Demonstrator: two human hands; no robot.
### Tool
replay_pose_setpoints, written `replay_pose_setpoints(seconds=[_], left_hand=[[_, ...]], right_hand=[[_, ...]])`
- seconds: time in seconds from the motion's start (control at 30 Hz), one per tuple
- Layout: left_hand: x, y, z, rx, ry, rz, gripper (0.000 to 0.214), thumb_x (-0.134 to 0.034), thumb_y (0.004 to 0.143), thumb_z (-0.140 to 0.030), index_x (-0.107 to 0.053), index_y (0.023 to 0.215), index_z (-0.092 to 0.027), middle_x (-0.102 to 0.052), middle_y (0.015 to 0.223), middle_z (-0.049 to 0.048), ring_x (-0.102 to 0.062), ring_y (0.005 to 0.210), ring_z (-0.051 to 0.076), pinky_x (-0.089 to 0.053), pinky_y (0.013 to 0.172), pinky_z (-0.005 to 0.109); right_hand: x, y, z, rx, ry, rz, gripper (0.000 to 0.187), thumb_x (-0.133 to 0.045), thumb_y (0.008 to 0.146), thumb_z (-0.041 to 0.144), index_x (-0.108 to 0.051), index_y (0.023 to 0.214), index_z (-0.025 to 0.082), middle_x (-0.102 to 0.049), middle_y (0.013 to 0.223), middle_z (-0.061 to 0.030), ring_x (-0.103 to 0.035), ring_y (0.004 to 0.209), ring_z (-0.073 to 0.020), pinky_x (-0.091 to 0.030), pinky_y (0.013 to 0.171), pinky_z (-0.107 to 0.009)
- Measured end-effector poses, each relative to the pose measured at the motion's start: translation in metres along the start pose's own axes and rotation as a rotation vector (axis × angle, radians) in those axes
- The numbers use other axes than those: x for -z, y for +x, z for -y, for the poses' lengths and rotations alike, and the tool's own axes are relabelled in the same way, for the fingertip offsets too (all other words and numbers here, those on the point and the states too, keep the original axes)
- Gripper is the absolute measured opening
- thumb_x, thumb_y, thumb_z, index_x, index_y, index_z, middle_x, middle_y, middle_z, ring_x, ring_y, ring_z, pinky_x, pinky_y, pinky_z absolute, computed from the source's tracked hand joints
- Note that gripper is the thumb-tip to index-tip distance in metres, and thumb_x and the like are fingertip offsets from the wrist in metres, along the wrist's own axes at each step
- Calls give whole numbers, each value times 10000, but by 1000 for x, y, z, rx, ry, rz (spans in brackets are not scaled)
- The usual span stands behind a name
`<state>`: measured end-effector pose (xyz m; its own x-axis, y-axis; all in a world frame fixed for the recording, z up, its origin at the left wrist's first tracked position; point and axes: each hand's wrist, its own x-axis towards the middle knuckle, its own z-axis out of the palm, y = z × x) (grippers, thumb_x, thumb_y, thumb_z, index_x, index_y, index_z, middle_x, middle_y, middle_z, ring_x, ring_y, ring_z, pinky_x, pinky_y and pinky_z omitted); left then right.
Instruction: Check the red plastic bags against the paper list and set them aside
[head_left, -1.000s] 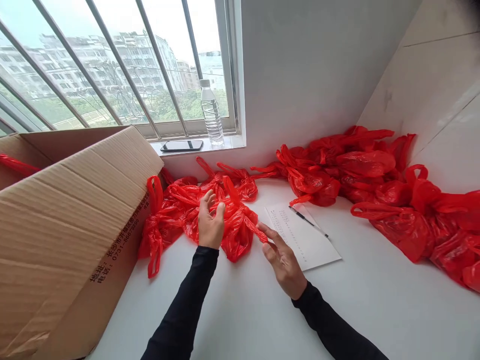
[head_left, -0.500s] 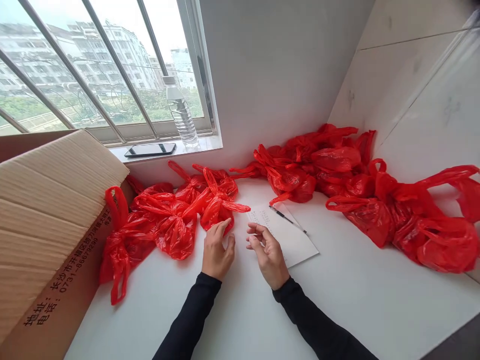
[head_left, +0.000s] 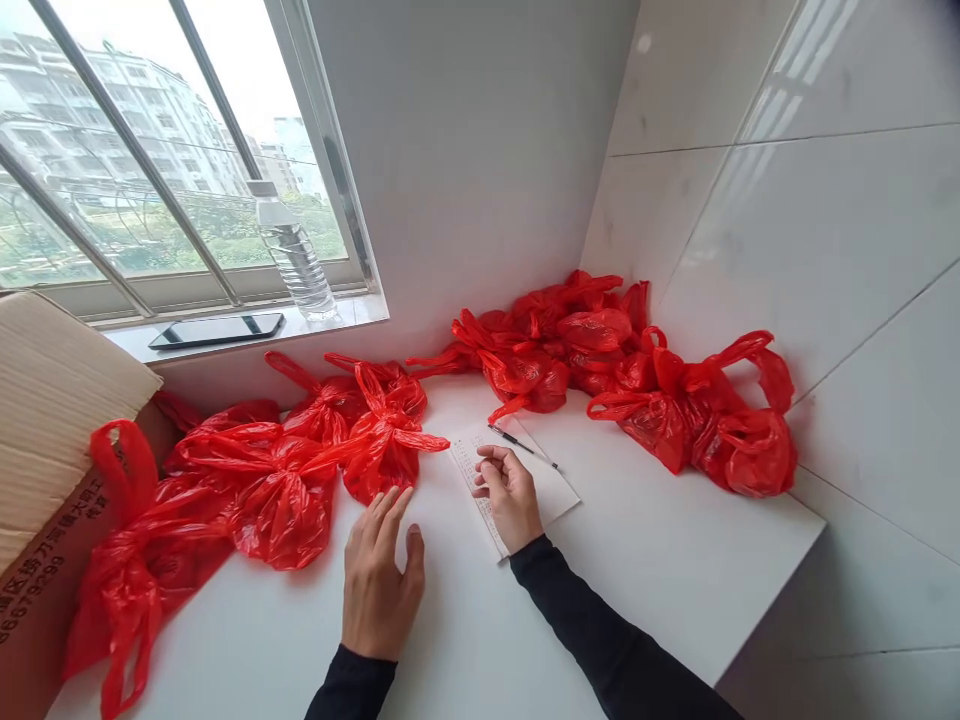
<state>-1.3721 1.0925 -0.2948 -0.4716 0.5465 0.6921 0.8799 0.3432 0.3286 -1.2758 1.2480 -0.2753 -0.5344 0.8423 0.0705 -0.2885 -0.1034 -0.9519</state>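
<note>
My left hand point(head_left: 381, 575) is open and empty, palm down over the table, its thumb held away from the fingers. Its fingertips reach the lower edge of a knotted red plastic bag point(head_left: 386, 430); whether they touch it I cannot tell. Loosely bent, with a gap between thumb and fingers, my right hand point(head_left: 511, 500) is over a white sheet of paper point(head_left: 551, 485) and holds nothing visible. Handwriting covers the sheet's left part. A black pen point(head_left: 523, 446) lies across the paper just beyond this hand.
More knotted red bags point(head_left: 285, 490) lie on the left, beside a cardboard box point(head_left: 67, 400). Another heap of red bags point(head_left: 592, 335) runs along the wall to the right. On the windowsill are a phone point(head_left: 217, 330) and a water bottle point(head_left: 296, 255). The white table point(head_left: 660, 570) ends at the right.
The view has turned to the right. My left hand has moved nearer to me and farther from the right hand. The right hand's fingers are more curled, and it is farther over the paper.
</note>
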Motion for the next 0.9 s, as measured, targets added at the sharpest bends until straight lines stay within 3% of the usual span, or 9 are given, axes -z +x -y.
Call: replay_pose_setpoints(seconds=[0.07, 0.17, 0.27, 0.33, 0.53, 0.6, 0.67, 0.8, 0.9], left_hand=[[12, -9, -4, 9, -56, 8, 403, -516, 957, -274, -574, 1354, -238, -666, 1309, 119, -603, 1222, 321, -462, 1049, 534], [28, -20, -10, 204, -156, 16, 391, -540, 939, -360, -595, 1317, -275, -682, 1269, 97, -632, 1172, 313, -563, 813, 411], [37, -23, -13, 420, -238, -23, 384, -562, 909, -413, -616, 1262, -273, -697, 1238, 89, -650, 1136, 310, -510, 555, 316], [37, -22, -14, 462, -282, -27, 380, -570, 892, -410, -627, 1240, -269, -705, 1212, 83, -664, 1090, 299, -468, 492, 293], [32, -16, -16, 487, -389, 1, 381, -578, 870, -398, -640, 1226, -280, -721, 1111, 60, -675, 976, 264, -450, 482, 286], [31, -17, -15, 506, -403, -6, 383, -577, 866, -393, -641, 1229, -291, -726, 1080, 53, -674, 929, 254, -453, 496, 290], [30, -18, -15, 517, -417, -17, 377, -572, 862, -383, -649, 1221, -296, -729, 1056, 48, -672, 893, 246, -452, 499, 291], [27, -21, -13, 518, -446, -38, 386, -558, 855, -355, -654, 1225, -300, -730, 1008, 41, -669, 846, 233, -445, 494, 286], [26, -22, -13, 527, -457, -51, 372, -561, 849, -326, -664, 1205, -298, -730, 979, 36, -666, 805, 222, -448, 498, 282]], right_hand=[[3, 5, 0, 29, -15, -24, 227, -582, 857, 325, -634, 1022, 177, -601, 850, -21, -584, 721, -139, -585, 611, -263], [9, 11, -2, 67, -49, -73, 250, -566, 850, 348, -624, 1029, 183, -595, 846, -20, -600, 718, -142, -596, 602, -270], [20, 22, -2, 109, -116, -120, 285, -547, 844, 378, -605, 1045, 185, -604, 861, -27, -618, 723, -150, -610, 615, -296], [32, 40, 9, 155, -190, -157, 319, -551, 831, 395, -588, 1061, 177, -616, 879, -40, -632, 739, -164, -614, 619, -318], [93, 139, 102, 407, -550, -427, 484, -539, 795, 262, -478, 1268, 182, -566, 1227, -144, -604, 1019, -219, -571, 818, -369], [113, 165, 132, 470, -693, -500, 497, -583, 747, 189, -515, 1240, 200, -486, 1370, -167, -526, 1189, -259, -499, 949, -408], [126, 180, 151, 477, -814, -519, 390, -632, 698, 142, -593, 1084, 181, -540, 1302, -185, -506, 1214, -310, -457, 973, -453], [135, 176, 153, 469, -969, -478, 61, -615, 753, 166, -600, 807, 192, -664, 939, -148, -599, 1012, -317, -468, 908, -490], [131, 143, 130, 540, -1021, -414, 114, -534, 844, 232, -615, 915, 195, -668, 1044, -148, -602, 1022, -278, -461, 958, -458]])
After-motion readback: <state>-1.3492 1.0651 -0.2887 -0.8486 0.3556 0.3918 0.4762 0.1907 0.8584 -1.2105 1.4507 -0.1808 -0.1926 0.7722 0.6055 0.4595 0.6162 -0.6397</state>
